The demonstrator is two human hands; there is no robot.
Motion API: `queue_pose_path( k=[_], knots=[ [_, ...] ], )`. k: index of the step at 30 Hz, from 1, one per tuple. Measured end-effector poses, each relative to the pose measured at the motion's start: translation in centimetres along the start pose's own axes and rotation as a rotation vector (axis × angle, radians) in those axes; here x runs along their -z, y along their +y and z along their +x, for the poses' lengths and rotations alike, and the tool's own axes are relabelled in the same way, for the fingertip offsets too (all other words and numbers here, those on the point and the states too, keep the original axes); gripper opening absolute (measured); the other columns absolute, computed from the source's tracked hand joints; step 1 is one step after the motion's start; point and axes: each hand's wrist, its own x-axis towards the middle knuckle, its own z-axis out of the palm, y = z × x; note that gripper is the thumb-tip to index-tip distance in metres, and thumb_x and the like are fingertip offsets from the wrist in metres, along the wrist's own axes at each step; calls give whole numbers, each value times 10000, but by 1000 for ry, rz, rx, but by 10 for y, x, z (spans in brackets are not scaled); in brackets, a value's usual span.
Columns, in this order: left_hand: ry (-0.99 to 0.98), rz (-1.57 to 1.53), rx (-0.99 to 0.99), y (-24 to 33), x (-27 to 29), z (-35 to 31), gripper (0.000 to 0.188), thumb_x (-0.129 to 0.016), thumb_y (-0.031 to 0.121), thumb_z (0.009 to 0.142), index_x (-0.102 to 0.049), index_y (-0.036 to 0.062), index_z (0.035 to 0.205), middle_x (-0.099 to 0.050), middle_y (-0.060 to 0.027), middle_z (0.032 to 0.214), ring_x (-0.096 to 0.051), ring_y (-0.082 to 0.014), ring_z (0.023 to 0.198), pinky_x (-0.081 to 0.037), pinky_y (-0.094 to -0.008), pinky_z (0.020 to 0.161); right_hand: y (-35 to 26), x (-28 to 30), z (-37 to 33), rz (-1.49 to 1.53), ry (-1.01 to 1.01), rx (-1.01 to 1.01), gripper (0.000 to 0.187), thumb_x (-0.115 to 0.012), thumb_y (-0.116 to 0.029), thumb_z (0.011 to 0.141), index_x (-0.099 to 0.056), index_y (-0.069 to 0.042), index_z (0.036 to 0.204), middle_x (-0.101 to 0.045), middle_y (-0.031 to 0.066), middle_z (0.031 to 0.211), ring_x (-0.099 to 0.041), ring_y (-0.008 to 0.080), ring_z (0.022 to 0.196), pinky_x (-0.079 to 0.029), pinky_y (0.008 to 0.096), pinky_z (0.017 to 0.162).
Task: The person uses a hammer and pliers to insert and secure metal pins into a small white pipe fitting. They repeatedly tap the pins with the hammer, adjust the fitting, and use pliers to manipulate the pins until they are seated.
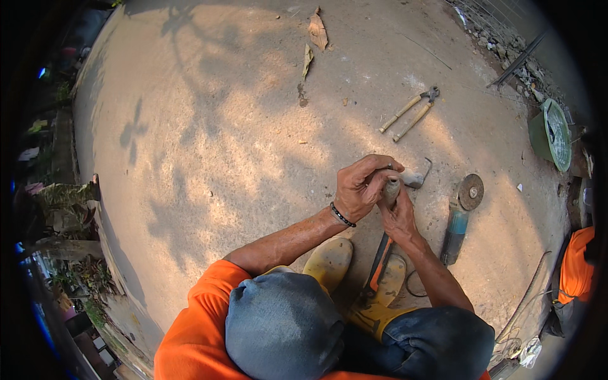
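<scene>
No lettering or numbers can be read here.

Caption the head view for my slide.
Left hand and right hand together hold a greyish piece above dusty ground, with pincers and an angle grinder lying nearby.

My shirt (pixel 202 304): orange, left sleeve ending near the elbow. Black beaded bracelet (pixel 342 216), left wrist (pixel 346 205). Trousers (pixel 437 342): dark blue, denim-like. Boots (pixel 329 259): yellow, rounded toes, dirt-speckled.
</scene>
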Motion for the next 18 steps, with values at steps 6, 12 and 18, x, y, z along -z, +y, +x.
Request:
queue_pose_path(
  k=[6, 12, 18],
  knots=[
    [-31, 283, -154, -18, 26, 10, 215, -681, -88, 988, -728, 5, 1176, -785, -155, 1050, -809, -238, 935, -639, -359, 786, 18, -21, 52, -494, -150, 52, 429, -598, -131, 1123, -447, 20, 1496, -616, 228, 1216, -575, 391, 1265, -476, 538, 1070],
    [-69, 310, -155, -43, 37, -2, 286, -573, -135, 1021, -706, 7, 1231, -800, -145, 1106, -818, -211, 983, -677, -320, 800, 27, -36, 36, -666, -20, 247, 503, -762, -112, 978, -518, 35, 1392, -498, 240, 1281, -518, 417, 1203, -443, 540, 1001],
    [29, 226, -84, -58, 26, -15, 252, -557, -113, 1053, -648, 9, 1254, -802, -153, 1105, -822, -244, 1066, -652, -347, 873, 45, -15, -62, -598, 342, -313, 801, -909, -260, 886, -410, 16, 1450, -473, 256, 1324, -559, 422, 1231, -475, 564, 1027]
  ],
)
